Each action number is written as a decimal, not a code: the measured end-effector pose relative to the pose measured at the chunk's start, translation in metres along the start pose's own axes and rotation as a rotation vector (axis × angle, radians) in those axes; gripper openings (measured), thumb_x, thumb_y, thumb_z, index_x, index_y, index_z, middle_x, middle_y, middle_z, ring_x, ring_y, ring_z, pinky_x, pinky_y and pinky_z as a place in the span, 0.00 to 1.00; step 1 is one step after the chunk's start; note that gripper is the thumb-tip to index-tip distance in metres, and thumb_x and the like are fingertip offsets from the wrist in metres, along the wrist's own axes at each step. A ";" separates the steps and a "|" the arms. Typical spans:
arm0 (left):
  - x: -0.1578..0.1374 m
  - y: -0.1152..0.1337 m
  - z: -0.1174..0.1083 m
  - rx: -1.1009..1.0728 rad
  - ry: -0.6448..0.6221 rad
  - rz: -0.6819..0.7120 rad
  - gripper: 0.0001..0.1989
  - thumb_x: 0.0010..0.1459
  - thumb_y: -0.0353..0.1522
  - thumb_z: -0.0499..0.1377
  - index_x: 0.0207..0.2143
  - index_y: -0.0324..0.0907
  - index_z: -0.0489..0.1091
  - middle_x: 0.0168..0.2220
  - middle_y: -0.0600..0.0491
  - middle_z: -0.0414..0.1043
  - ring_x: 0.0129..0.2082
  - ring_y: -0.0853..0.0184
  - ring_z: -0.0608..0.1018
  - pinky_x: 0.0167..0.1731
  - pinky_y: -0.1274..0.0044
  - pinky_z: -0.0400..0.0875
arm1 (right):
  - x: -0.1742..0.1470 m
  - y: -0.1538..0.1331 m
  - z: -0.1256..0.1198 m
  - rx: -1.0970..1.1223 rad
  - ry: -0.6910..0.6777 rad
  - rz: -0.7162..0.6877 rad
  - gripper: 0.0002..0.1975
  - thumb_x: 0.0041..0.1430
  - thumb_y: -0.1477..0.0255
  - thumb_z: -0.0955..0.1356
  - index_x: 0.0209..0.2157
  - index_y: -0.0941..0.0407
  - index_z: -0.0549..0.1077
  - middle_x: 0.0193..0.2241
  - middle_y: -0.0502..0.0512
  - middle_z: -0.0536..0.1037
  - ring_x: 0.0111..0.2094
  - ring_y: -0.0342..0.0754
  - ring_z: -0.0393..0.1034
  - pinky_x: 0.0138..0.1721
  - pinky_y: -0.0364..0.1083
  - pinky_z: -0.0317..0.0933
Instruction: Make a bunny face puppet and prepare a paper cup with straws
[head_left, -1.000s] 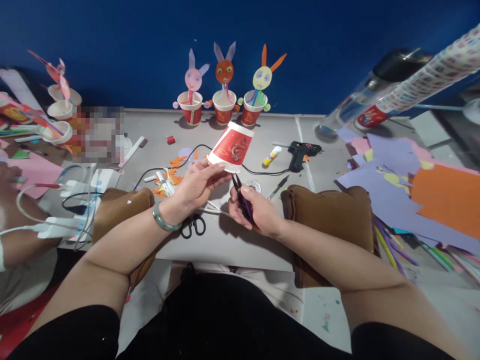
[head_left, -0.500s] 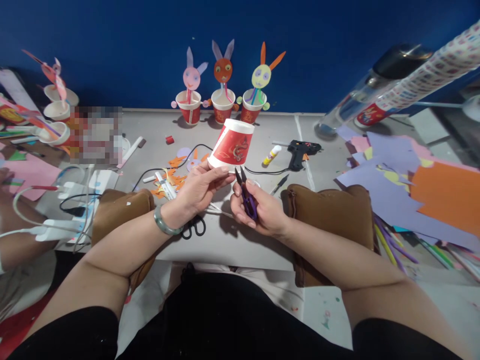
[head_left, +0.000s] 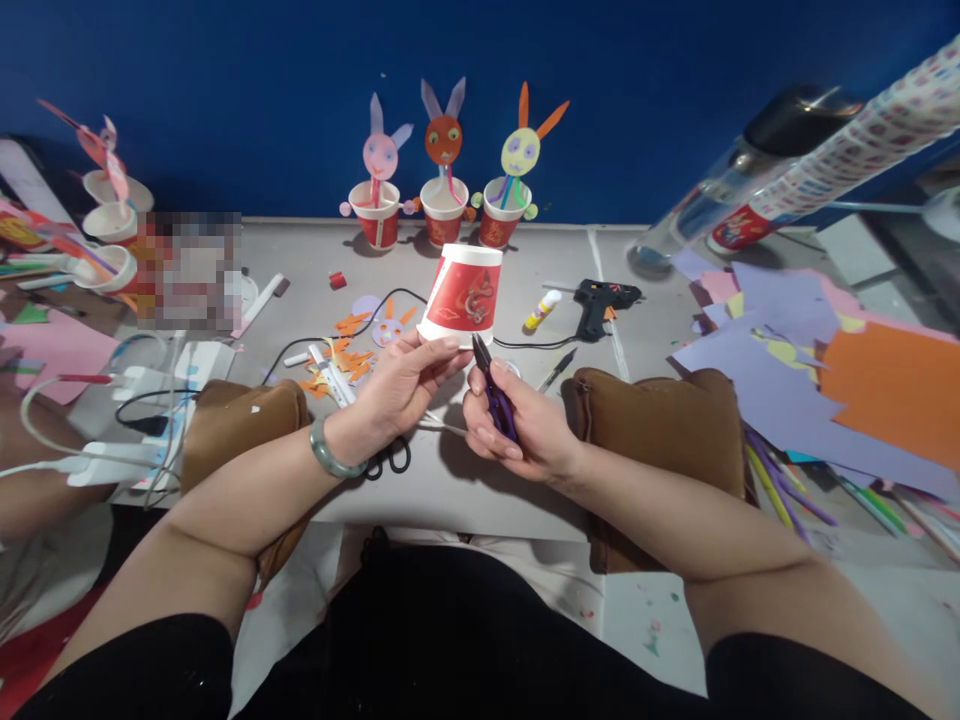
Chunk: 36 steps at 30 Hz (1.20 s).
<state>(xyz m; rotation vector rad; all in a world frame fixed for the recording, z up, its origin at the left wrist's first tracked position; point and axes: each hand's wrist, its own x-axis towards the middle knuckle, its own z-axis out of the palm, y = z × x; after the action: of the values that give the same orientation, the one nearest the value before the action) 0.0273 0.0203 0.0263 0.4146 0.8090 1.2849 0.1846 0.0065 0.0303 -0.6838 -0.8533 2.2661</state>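
Note:
An upside-down red and white paper cup (head_left: 466, 288) is held by its rim in my left hand (head_left: 405, 385), which pinches it between thumb and fingers. My right hand (head_left: 521, 415) is wrapped round purple thread snips (head_left: 495, 392) with dark blades. Their blades lie together and point up at the cup's rim, close to my left fingertips. Whether the tips touch the rim I cannot tell. On the table behind the cup stand three red paper cups with paper rabbit heads: a pink one (head_left: 381, 157), an orange-red one (head_left: 444, 140) and a yellow one (head_left: 520, 152).
A black glue gun (head_left: 600, 302) and a glue stick (head_left: 541, 311) lie to the right, beside coloured paper sheets (head_left: 885, 400). Orange paper scraps (head_left: 337, 365) and markers are on the left. Brown cushions (head_left: 660, 425) flank my arms. Another person's arm (head_left: 41, 450) shows at far left.
The snips' blades were apart and have now come together at the cup's rim. The cup has tilted slightly and shifted a little left. Both hands keep their hold.

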 end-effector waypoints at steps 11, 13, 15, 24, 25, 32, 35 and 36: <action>-0.003 0.000 0.001 0.044 -0.002 -0.010 0.08 0.50 0.26 0.70 0.34 0.38 0.78 0.33 0.55 0.81 0.32 0.75 0.81 0.43 0.81 0.77 | -0.003 -0.002 0.004 0.010 0.024 0.029 0.17 0.74 0.55 0.55 0.35 0.51 0.60 0.14 0.40 0.70 0.08 0.36 0.43 0.15 0.37 0.48; -0.003 0.000 0.002 0.045 -0.002 -0.008 0.07 0.50 0.26 0.70 0.34 0.38 0.77 0.33 0.55 0.81 0.32 0.75 0.81 0.43 0.81 0.77 | -0.003 -0.002 0.004 0.008 0.019 0.024 0.17 0.74 0.56 0.55 0.35 0.51 0.60 0.14 0.40 0.70 0.08 0.36 0.43 0.15 0.37 0.48; -0.003 0.000 0.002 0.044 -0.001 -0.010 0.07 0.50 0.26 0.70 0.33 0.38 0.77 0.32 0.56 0.80 0.32 0.75 0.81 0.43 0.81 0.77 | -0.003 -0.002 0.004 0.016 0.005 0.011 0.17 0.74 0.57 0.54 0.35 0.51 0.60 0.14 0.40 0.70 0.08 0.35 0.42 0.15 0.37 0.48; -0.003 0.001 0.002 0.036 -0.019 -0.023 0.08 0.49 0.27 0.71 0.33 0.38 0.78 0.31 0.56 0.80 0.31 0.75 0.81 0.40 0.81 0.77 | -0.003 -0.001 0.003 -0.001 0.032 0.015 0.17 0.74 0.56 0.55 0.34 0.51 0.59 0.14 0.40 0.70 0.08 0.35 0.42 0.15 0.37 0.47; -0.003 0.001 0.002 0.042 -0.019 -0.023 0.08 0.49 0.27 0.72 0.33 0.38 0.78 0.31 0.56 0.80 0.30 0.75 0.81 0.40 0.81 0.77 | -0.003 -0.001 0.003 -0.002 0.032 0.015 0.17 0.74 0.56 0.56 0.34 0.51 0.60 0.14 0.40 0.70 0.08 0.35 0.42 0.15 0.37 0.47; -0.002 0.003 0.002 0.070 -0.015 -0.028 0.09 0.49 0.29 0.72 0.33 0.38 0.78 0.31 0.56 0.80 0.30 0.74 0.81 0.38 0.81 0.77 | -0.001 0.000 -0.001 -0.003 0.001 -0.009 0.16 0.73 0.56 0.59 0.34 0.51 0.60 0.14 0.41 0.72 0.08 0.35 0.43 0.15 0.36 0.47; -0.002 0.004 0.004 0.086 0.021 -0.036 0.08 0.49 0.28 0.71 0.32 0.38 0.77 0.31 0.55 0.80 0.30 0.74 0.81 0.39 0.81 0.77 | 0.000 -0.001 -0.001 -0.028 0.019 0.001 0.17 0.72 0.54 0.60 0.33 0.51 0.59 0.14 0.40 0.72 0.08 0.35 0.43 0.15 0.37 0.47; -0.002 0.004 0.004 0.091 0.029 -0.036 0.08 0.48 0.27 0.71 0.32 0.38 0.77 0.31 0.56 0.80 0.30 0.74 0.81 0.39 0.81 0.77 | 0.001 -0.001 -0.001 -0.037 0.025 0.004 0.17 0.71 0.54 0.60 0.33 0.51 0.59 0.14 0.40 0.72 0.08 0.35 0.43 0.14 0.37 0.47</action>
<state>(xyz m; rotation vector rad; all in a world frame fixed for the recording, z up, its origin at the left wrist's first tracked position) 0.0275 0.0200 0.0319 0.4528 0.8982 1.2269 0.1851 0.0082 0.0296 -0.7302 -0.8843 2.2459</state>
